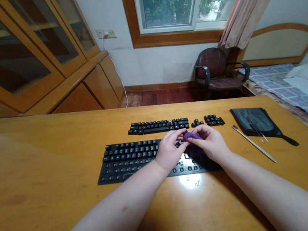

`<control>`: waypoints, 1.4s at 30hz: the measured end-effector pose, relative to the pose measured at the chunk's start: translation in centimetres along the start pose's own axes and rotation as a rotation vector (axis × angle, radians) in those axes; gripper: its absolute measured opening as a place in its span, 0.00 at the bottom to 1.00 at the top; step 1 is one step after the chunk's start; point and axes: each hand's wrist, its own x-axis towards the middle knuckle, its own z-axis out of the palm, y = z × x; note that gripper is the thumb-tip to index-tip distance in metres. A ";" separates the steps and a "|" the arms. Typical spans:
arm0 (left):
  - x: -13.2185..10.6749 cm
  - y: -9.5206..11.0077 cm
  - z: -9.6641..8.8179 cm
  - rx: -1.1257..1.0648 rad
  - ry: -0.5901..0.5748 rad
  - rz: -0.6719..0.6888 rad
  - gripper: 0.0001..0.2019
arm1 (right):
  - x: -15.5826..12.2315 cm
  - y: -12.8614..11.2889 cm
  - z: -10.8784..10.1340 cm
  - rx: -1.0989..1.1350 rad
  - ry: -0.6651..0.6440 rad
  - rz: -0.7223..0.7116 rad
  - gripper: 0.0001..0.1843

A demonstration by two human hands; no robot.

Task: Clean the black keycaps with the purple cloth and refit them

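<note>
Above the right half of a black keyboard (136, 154), my two hands meet. My left hand (171, 148) pinches a small black keycap (185, 132), partly hidden by the fingers. A purple cloth (193, 137) is bunched in my right hand (210, 141), pressed against the keycap. The keyboard's upper left rows carry keycaps, while bare switches show along its lower rows. Behind it lie loose black keycaps (160, 126) set out in rows, with smaller groups (214, 120) to their right.
A thin brush-like stick (253, 144) lies right of the keyboard. Beyond it is a dark pouch (254, 120) with a wire tool (256, 128) on top. The wooden desk (47, 158) ends before a cabinet, a chair (216, 68) and a bed.
</note>
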 end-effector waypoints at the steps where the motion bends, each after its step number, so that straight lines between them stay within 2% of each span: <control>1: 0.0 0.1 0.0 0.018 -0.016 0.018 0.18 | 0.0 0.0 0.0 -0.008 0.033 0.008 0.14; 4: -0.1 0.4 0.2 0.029 -0.057 0.031 0.20 | 0.2 0.0 0.0 -0.009 0.079 0.020 0.14; 8: 0.0 0.3 0.2 0.036 -0.018 -0.015 0.16 | 0.5 0.1 -0.3 -0.080 -0.053 -0.008 0.21; 10: 0.0 0.2 0.2 0.057 -0.005 -0.003 0.16 | 0.5 -0.2 -0.4 -0.126 -0.101 -0.007 0.20; 14: -0.2 0.2 0.2 0.062 -0.056 0.076 0.17 | 0.6 -0.6 -0.7 -0.183 -0.027 0.073 0.13; 17: -0.4 0.2 0.3 0.038 -0.105 0.105 0.18 | 0.9 -0.2 -0.7 -0.155 0.052 0.099 0.14; 20: -0.4 0.1 0.3 0.005 -0.058 0.064 0.19 | 1.1 0.5 -0.7 -0.066 0.099 0.031 0.15; 23: -0.2 0.0 0.3 -0.064 0.022 -0.012 0.20 | 1.1 0.7 -0.7 -0.100 0.078 -0.055 0.12; 27: -0.1 0.1 0.3 -0.113 0.005 -0.054 0.20 | 0.7 0.7 -0.7 -0.147 0.067 -0.120 0.11; 31: -0.3 0.2 0.4 -0.140 0.028 -0.074 0.20 | 0.2 0.7 -1.1 -0.216 -0.011 -0.169 0.06; 35: -0.1 0.1 0.3 -0.208 0.097 -0.123 0.20 | 0.0 0.6 -1.5 -0.310 -0.094 -0.244 0.07; 37: 0.0 0.2 0.2 -0.214 0.079 -0.116 0.19 | 0.0 0.5 -1.5 -0.339 -0.089 -0.261 0.06; 42: -0.2 0.7 0.0 -0.160 -0.085 -0.012 0.19 | 0.0 0.5 -1.3 -0.371 0.026 -0.230 0.07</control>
